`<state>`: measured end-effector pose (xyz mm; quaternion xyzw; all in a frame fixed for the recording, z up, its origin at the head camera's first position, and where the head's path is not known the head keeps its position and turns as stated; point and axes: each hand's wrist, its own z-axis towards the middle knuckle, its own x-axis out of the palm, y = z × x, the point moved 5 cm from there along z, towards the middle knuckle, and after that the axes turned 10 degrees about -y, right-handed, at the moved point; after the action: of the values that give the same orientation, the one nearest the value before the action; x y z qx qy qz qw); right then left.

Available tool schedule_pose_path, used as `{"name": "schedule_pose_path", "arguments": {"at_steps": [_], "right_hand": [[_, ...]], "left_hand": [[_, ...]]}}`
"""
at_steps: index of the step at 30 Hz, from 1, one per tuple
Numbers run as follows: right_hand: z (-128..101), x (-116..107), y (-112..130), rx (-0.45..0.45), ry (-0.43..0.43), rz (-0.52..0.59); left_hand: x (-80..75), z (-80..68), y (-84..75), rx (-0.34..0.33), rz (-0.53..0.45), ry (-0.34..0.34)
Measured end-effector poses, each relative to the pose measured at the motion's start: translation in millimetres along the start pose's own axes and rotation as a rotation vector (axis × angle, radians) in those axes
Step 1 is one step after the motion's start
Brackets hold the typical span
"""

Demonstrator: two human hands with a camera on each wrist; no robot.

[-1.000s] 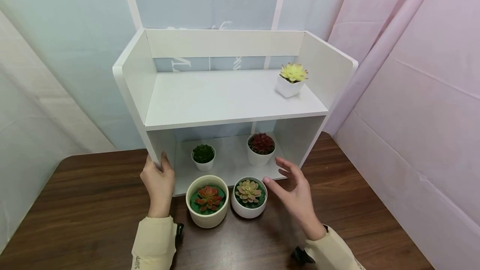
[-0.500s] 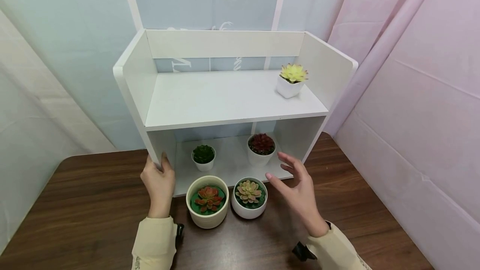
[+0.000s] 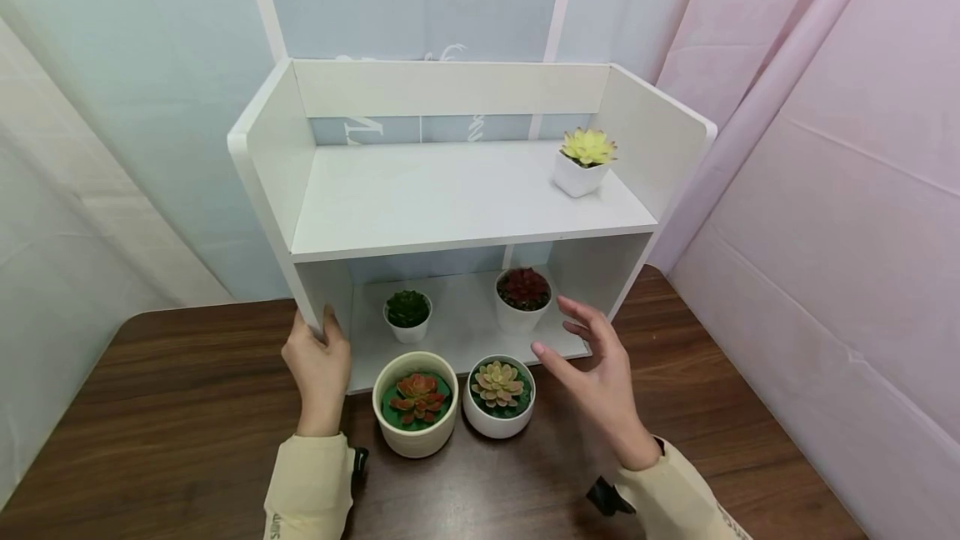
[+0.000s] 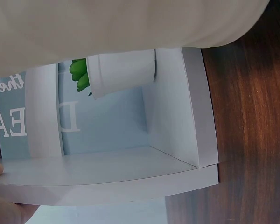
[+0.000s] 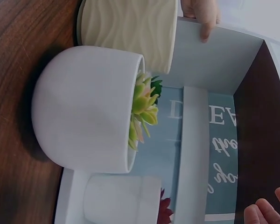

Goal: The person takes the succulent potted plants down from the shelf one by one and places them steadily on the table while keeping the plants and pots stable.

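left hand (image 3: 318, 361) stayed gripping front edge of white shelf unit (image 3: 300, 182) left side panel. right hand (image 3: 596, 373) drew slightly back from white round pot (image 3: 497, 397), fingers spread, holding nothing. pot stood on table (image 3: 150, 407), touching cream ribbed pot (image 3: 415, 403), apparently released.

1. A dark wooden table (image 3: 150, 407) is seen, on which a white shelf unit (image 3: 262, 157) is stood.
2. Two pots are set on the table before the unit: a cream pot (image 3: 416, 432) and, touching it, a round white pot (image 3: 497, 423).
3. On the lower shelf (image 3: 457, 332), a small green plant pot (image 3: 407, 317) and a red plant pot (image 3: 522, 300) are placed well apart.
4. On the upper shelf (image 3: 450, 198), a yellow-green plant pot (image 3: 582, 161) is placed at the right end.
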<state>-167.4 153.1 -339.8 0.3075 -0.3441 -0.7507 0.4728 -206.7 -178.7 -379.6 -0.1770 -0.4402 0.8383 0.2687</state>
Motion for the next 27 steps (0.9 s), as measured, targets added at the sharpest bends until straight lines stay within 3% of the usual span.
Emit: {"name": "schedule_pose_path", "arguments": {"at_steps": [7, 27], "right_hand": [[6, 0, 9, -0.089, -0.014, 0.016], [19, -1, 23, -0.152, -0.031, 0.007]], "left_hand": [[0.0, -0.2, 0.2, -0.004, 0.003, 0.004], [0.0, 0.1, -1.0, 0.0, 0.003, -0.004]]}}
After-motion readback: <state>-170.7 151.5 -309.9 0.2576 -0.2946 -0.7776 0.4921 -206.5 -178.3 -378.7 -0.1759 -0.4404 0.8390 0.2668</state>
